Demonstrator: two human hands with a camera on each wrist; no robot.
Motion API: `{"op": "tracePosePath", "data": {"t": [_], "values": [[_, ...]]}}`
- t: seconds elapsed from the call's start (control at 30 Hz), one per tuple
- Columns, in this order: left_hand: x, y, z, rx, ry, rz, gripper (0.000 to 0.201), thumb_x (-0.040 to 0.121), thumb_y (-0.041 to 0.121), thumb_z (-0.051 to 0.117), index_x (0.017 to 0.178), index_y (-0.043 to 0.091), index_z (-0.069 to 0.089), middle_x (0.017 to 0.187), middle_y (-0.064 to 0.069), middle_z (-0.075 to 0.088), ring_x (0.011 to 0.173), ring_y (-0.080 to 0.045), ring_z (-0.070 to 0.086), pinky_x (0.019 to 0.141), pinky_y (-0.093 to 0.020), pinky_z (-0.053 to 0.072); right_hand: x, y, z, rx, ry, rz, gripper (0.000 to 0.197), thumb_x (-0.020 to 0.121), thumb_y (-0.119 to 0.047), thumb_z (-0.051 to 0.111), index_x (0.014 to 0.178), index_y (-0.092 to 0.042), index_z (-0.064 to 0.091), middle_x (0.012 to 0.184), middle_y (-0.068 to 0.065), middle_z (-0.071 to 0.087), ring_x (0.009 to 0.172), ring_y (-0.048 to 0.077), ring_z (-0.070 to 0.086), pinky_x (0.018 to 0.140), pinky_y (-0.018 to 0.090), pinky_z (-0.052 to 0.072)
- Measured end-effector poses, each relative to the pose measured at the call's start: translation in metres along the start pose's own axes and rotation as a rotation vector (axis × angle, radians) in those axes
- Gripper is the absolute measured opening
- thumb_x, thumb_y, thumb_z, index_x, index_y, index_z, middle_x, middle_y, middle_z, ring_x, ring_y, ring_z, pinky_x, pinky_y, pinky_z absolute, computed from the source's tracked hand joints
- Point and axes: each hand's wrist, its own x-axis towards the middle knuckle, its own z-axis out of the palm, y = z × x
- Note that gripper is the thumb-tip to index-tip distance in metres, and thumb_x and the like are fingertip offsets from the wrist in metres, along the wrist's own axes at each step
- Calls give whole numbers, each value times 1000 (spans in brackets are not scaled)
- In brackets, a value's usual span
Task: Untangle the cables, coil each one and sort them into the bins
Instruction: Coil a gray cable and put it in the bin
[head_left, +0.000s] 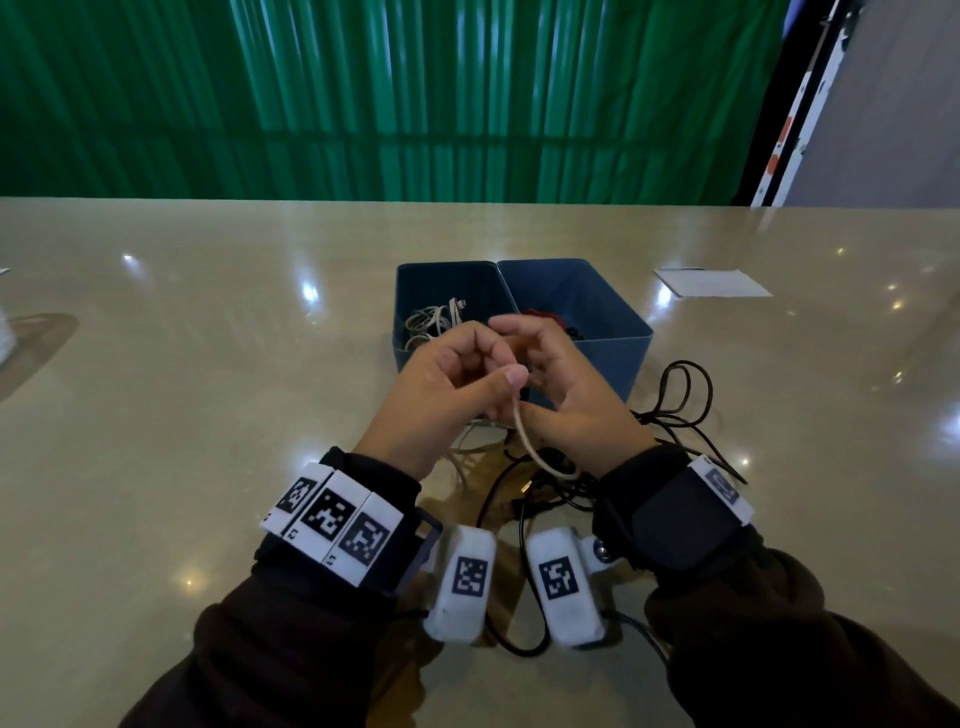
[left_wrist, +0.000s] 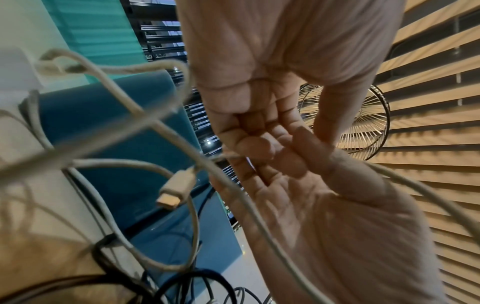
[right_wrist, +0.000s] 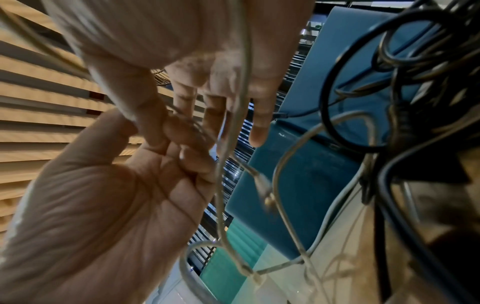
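White cable (head_left: 521, 435) slanting twelve to five o'clock, pinched between both hands (head_left: 511, 382), trailing toward the wrists.

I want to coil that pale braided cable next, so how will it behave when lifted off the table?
Probably floppy: the pale cable droops in loose loops from the left hand and right hand pinching it. Likely light, since fingertips alone hold it. It may drag along the black cables it lies among, and its plug dangles free and could swing.
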Motion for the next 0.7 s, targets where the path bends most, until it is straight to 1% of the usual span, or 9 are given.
{"op": "tracePosePath", "data": {"t": [0.1,0.17,0.23,0.3,0.37,0.47,0.5,0.6,0.7], "values": [[-1,1,5,24,-32,-9,9,78,8,62,79,8,54,65,4,61,58,-7,55,54,-20,47,1,-5,5,112,41,15,35,81,-11,63,113,-19,50,98,12,57,84,15,63,71,29,53],[-1,1,5,34,-24,-16,8,79,10,61,82,9,54,71,2,62,59,-8,56,55,-21,48,0,-9,6,144,91,21,21,85,-10,58,104,-14,49,81,11,54,67,13,61,62,24,52],[-2,1,5,26,-20,-47,10,80,13,61,87,10,55,72,3,61,59,-10,56,56,-23,48,-1,-11,5,200,134,35,9,91,-4,51,98,-7,46,73,12,49,56,8,58,55,20,50],[-2,1,6,8,-35,-95,12,80,15,61,90,12,54,71,2,59,60,-12,57,57,-25,49,0,-11,3,215,199,42,6,95,-1,43,96,-5,47,74,7,50,56,6,57,54,19,48],[-2,2,6,20,-80,-144,14,80,17,61,91,12,53,73,-2,60,64,-15,61,61,-27,52,2,-6,1,199,296,52,12,91,-12,40,93,-11,52,82,5,54,71,13,58,64,24,50],[-5,2,7,119,-234,-200,19,80,23,65,94,11,58,86,-13,66,81,-26,65,81,-35,54,3,2,-1,120,443,17,22,92,-19,35,93,-11,56,100,14,59,93,28,59,81,36,51],[-6,1,8,153,-288,-216,23,80,25,65,98,12,60,95,-18,67,90,-30,65,87,-39,52,2,2,-1,58,480,-11,24,93,-18,34,94,-9,56,101,15,61,96,29,59,85,36,50],[-8,2,13,170,-378,-257,36,79,30,66,107,10,60,109,-17,66,105,-31,62,94,-39,49,2,-2,0,-3,556,-87,23,95,-10,30,91,-8,53,80,10,60,83,19,60,81,23,48],[-8,2,14,148,-404,-282,33,76,33,67,100,12,58,102,-13,68,101,-27,65,92,-36,50,4,-3,2,-8,619,-26,17,90,-16,33,85,-18,50,67,-6,46,59,8,49,61,24,47]]}}
